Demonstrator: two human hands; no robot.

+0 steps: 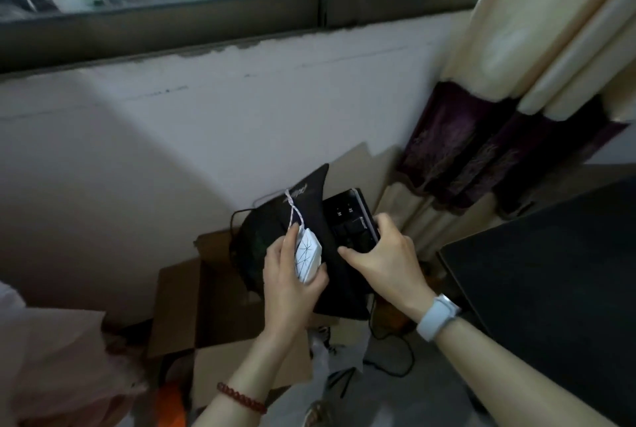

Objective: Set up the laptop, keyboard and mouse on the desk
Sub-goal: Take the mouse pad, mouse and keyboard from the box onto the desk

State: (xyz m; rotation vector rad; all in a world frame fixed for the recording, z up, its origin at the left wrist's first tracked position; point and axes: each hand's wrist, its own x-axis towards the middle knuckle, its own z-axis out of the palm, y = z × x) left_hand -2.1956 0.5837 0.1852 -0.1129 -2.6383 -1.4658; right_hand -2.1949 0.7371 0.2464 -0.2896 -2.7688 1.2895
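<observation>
A white mouse (307, 255) with thin dark lines and a braided white-and-red cable sits in my left hand (290, 283), held against a black mouse pad (272, 225) that I carry along with it. My right hand (385, 259) grips the end of a black keyboard (351, 216), which is held tilted in the air beside the pad. The dark desk (550, 271) fills the lower right. No laptop is visible.
An open cardboard box (206, 296) stands on the floor under my hands, with black cables (402, 357) trailing beside it. A cream curtain with a dark purple hem (488, 144) hangs at right. The white wall and a window are behind.
</observation>
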